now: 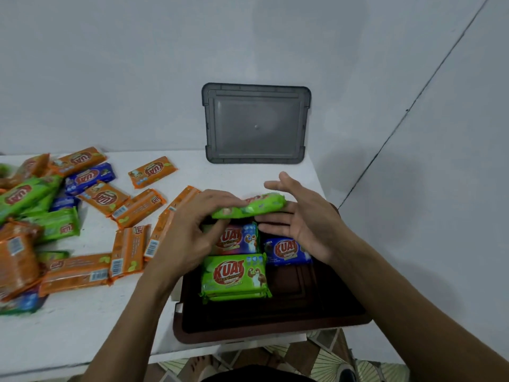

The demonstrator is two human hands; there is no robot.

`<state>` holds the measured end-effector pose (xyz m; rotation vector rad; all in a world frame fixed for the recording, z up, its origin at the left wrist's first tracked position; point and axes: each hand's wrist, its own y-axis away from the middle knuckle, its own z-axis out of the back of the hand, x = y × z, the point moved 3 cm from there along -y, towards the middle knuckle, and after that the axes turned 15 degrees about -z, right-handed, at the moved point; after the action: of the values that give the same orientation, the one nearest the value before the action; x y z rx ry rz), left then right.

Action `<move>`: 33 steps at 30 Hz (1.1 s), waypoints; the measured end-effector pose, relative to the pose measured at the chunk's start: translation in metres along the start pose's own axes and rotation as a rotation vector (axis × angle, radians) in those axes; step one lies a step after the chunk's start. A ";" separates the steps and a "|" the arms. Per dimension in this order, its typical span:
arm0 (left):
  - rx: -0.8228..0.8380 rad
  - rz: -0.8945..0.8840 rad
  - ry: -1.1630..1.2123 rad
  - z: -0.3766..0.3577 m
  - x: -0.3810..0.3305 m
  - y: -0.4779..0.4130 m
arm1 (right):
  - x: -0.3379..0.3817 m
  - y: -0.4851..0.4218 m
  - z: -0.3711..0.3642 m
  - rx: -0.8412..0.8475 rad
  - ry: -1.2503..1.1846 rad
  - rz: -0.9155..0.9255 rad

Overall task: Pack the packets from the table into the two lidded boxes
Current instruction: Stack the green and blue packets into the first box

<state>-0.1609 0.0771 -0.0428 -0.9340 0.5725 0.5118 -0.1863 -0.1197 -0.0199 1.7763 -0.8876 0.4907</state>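
A dark brown open box (275, 318) sits at the table's near right corner. Inside lie a green packet stack (234, 277), a pink-blue packet (237, 238) and a blue packet (286, 250). Above the box my left hand (190, 230) grips the left end of a green packet (250, 209), held edge-on. My right hand (300, 216) is open, its straight fingers under the packet's right end. Several loose orange, green and blue packets (104, 198) cover the table's left side.
A grey translucent lid (256, 122) leans upright against the back wall behind the box. The white table (82, 326) ends just right of the box, with patterned floor below. No second box is in view.
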 end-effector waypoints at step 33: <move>0.026 0.122 -0.338 -0.012 0.022 0.029 | -0.036 0.019 0.044 0.243 -0.376 -0.025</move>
<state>-0.1661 0.0849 -0.0797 -0.7693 0.3291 0.7527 -0.2275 -0.1518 -0.0497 2.1431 -1.0984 0.2584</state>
